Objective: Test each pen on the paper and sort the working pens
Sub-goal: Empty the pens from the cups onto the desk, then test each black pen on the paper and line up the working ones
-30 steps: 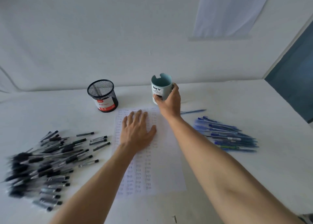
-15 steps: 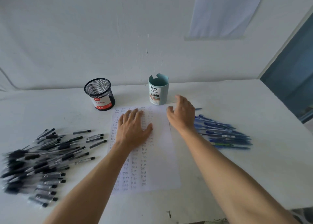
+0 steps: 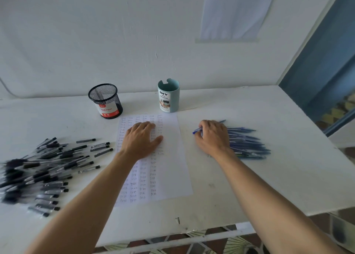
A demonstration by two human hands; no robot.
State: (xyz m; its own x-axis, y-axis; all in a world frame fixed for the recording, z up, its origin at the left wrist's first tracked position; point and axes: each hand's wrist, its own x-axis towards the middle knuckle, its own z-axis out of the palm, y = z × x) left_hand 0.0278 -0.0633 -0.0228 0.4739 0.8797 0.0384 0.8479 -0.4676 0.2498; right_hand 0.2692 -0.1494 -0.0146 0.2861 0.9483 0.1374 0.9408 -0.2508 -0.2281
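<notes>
white table under a bare wall: the left hand lies flat, fingers straight, pinning the paper. the right hand curls its fingers round one blue pen at the paper-side edge of the blue pile. pick-up step, i judge; next comes lifting it clear and bringing its tip to unmarked paper.
</notes>
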